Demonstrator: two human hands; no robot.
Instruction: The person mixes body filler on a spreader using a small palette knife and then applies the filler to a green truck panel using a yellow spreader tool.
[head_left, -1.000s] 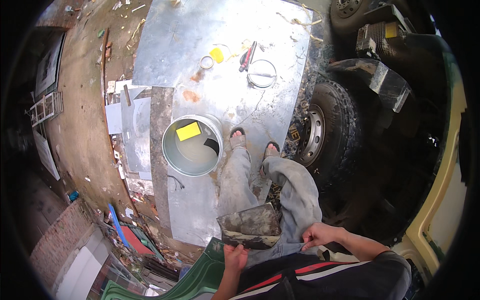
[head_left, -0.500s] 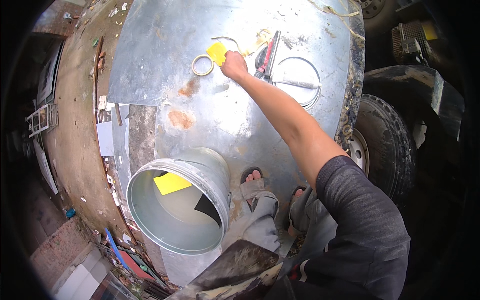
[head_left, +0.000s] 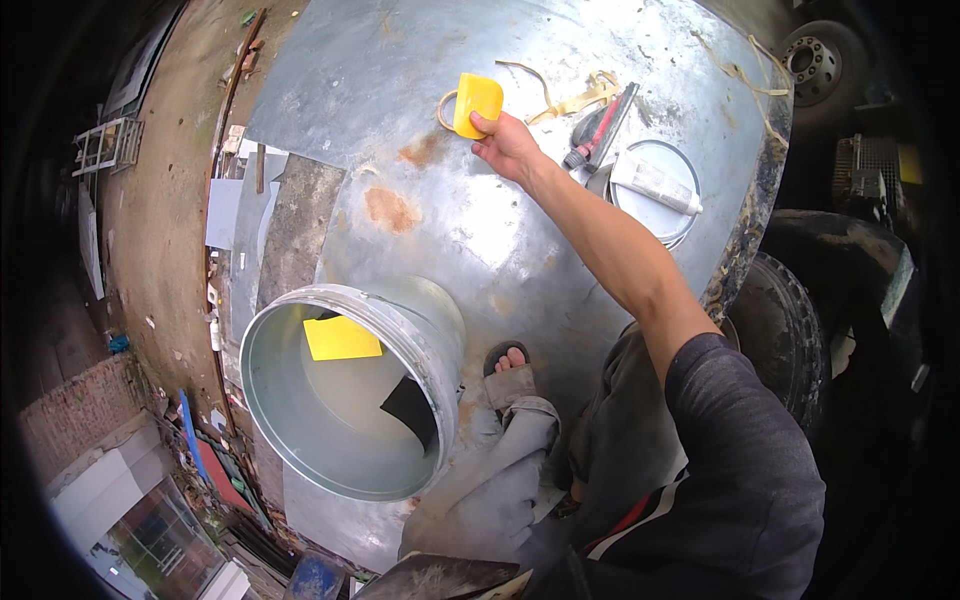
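Observation:
My right hand [head_left: 505, 145] grips a yellow plastic scraper [head_left: 482, 98] above the metal sheet [head_left: 480, 230]. Partly behind it lies a tape ring [head_left: 446, 110]. To the right are a red-and-black tool [head_left: 605, 127], yellowish straps [head_left: 575, 103] and a white tube [head_left: 655, 186] on a round metal lid [head_left: 655, 155]. A large pale plastic bucket [head_left: 440, 335] stands near my feet, holding a yellow block [head_left: 342, 338] and a black piece [head_left: 405, 408]. A dark, dirty board [head_left: 455, 572] shows at the bottom edge; my left hand is out of view.
A truck wheel [head_left: 790, 340] and dark vehicle parts border the sheet on the right. A ladder [head_left: 108, 147], wooden strips, scrap sheets and rubble lie to the left. A brick wall [head_left: 70, 405] and glazed frame are at the lower left.
My right hand has left my trousers, reached forward and lifted the yellow scraper off the metal sheet. I have bent forward; my left hand has dropped out of view.

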